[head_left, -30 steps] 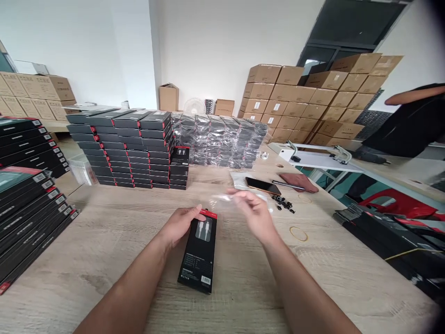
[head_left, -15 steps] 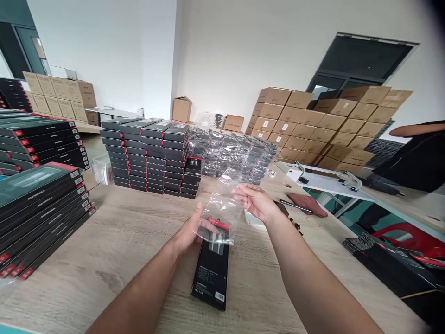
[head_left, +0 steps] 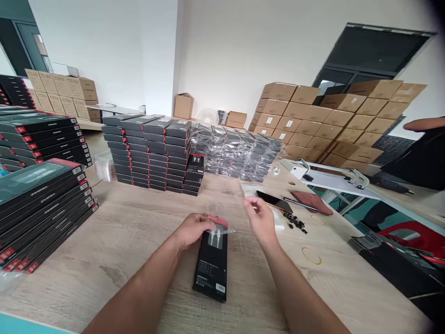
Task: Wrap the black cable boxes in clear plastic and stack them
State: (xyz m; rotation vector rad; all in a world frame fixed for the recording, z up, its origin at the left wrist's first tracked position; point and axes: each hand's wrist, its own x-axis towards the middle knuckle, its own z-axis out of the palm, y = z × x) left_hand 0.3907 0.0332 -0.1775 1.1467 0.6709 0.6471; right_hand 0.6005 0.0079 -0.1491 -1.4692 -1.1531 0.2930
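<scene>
Clear plastic film, a thin bag (head_left: 233, 214), now sits lower over the red-edged upper end of the flat black rectangular box (head_left: 210, 269) at lower centre; 0.5 s ago it was stretched up between both hands. The left hand (head_left: 193, 229) has its thumb closed down on the box's upper left corner, which I judge steadies the 2 together. The right hand (head_left: 260, 218), right of centre, curls its fingertips nearly together; whether they grip film I cannot tell.
</scene>
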